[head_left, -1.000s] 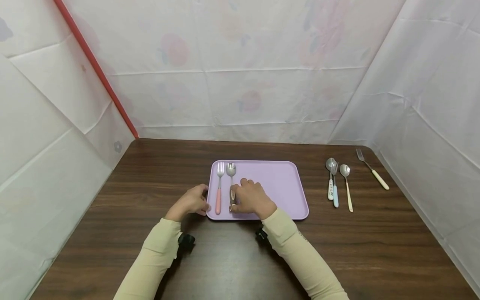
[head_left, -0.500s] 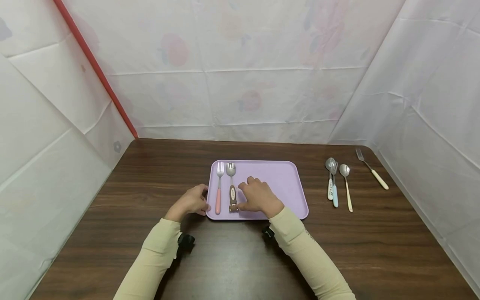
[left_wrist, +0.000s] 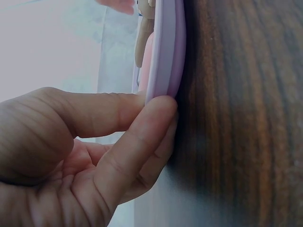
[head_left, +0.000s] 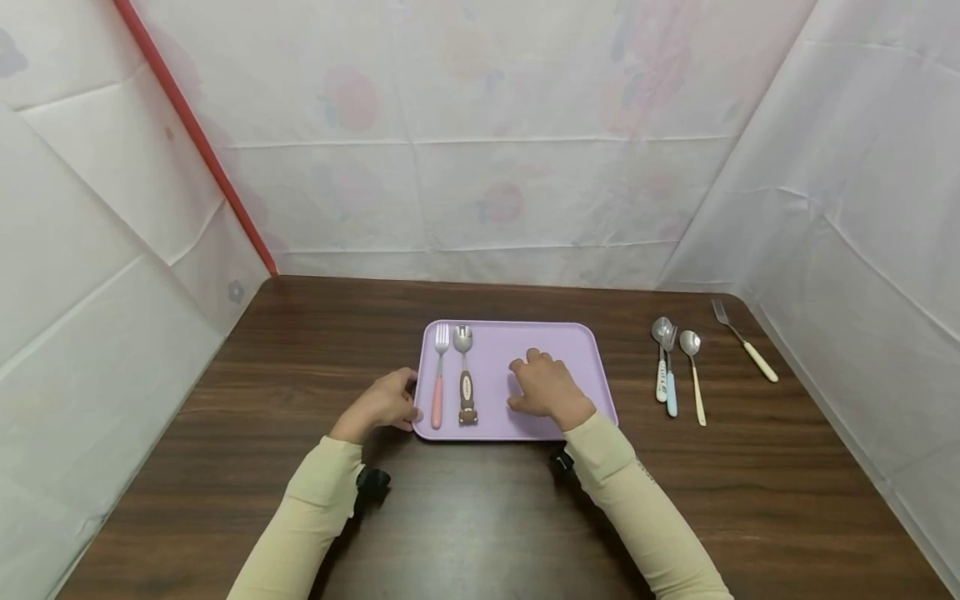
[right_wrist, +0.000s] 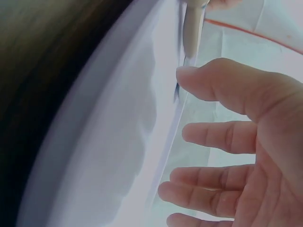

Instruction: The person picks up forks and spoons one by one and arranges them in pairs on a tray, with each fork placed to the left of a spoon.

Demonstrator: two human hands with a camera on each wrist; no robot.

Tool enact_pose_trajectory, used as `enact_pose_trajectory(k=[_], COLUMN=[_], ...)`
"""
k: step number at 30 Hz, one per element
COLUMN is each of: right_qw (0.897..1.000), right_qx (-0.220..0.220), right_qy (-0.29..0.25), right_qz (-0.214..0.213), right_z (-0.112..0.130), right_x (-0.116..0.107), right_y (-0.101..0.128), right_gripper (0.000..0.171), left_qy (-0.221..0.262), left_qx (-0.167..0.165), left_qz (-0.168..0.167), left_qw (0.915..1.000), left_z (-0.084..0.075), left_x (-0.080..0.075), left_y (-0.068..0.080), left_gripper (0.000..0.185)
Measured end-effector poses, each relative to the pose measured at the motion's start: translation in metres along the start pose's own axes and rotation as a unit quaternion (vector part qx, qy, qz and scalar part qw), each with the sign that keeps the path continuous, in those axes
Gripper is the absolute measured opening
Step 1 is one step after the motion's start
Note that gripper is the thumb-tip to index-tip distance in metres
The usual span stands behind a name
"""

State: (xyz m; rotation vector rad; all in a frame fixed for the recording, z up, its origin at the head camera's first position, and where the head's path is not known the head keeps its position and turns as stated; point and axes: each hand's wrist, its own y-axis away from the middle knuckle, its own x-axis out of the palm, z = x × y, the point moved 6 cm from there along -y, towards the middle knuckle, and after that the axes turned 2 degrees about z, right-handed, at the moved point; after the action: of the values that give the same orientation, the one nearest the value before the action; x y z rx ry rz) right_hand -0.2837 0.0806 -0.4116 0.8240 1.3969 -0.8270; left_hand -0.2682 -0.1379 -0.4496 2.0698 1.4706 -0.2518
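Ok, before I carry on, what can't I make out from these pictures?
Head view: the marking on the brown-handled utensil, too small to read.
Head view: whether the blue-handled fork touches the white-handled spoon; they overlap.
Left wrist view: most of the pink-handled fork, hidden behind the rim of the tray.
Right wrist view: most of the left hand, cut off by the top edge.

On the tray (head_left: 551,342), a fork (head_left: 438,377) lies left of a spoon (head_left: 466,383); right of the tray, two spoons (head_left: 696,382) and two forks (head_left: 746,342) lie on the table (head_left: 750,475).
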Motion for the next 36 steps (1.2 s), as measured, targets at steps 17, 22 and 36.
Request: enact_pose_trajectory(k=[17, 22, 36], right_qw=[0.999, 0.998, 0.994], right_qx=[0.042, 0.063, 0.096], right_qy=[0.011, 0.001, 0.018], right_qz=[-0.031, -0.026, -0.039], right_z=[-0.061, -0.075, -0.113], right_x=[-0.004, -0.003, -0.001], right_y=[0.025, 0.033, 0.05], right_gripper=[0.048, 0.049, 0.049], left_qy=[0.007, 0.011, 0.014], left_qx=[0.007, 0.009, 0.002], left_qz=[0.002, 0.002, -0.001], left_qw=[0.9999, 0.9999, 0.9999], left_z=[-0.001, 0.0, 0.0], left_x=[0.005, 0.005, 0.003], left_y=[-0.003, -0.003, -0.002], left_gripper=[0.064, 0.066, 0.066])
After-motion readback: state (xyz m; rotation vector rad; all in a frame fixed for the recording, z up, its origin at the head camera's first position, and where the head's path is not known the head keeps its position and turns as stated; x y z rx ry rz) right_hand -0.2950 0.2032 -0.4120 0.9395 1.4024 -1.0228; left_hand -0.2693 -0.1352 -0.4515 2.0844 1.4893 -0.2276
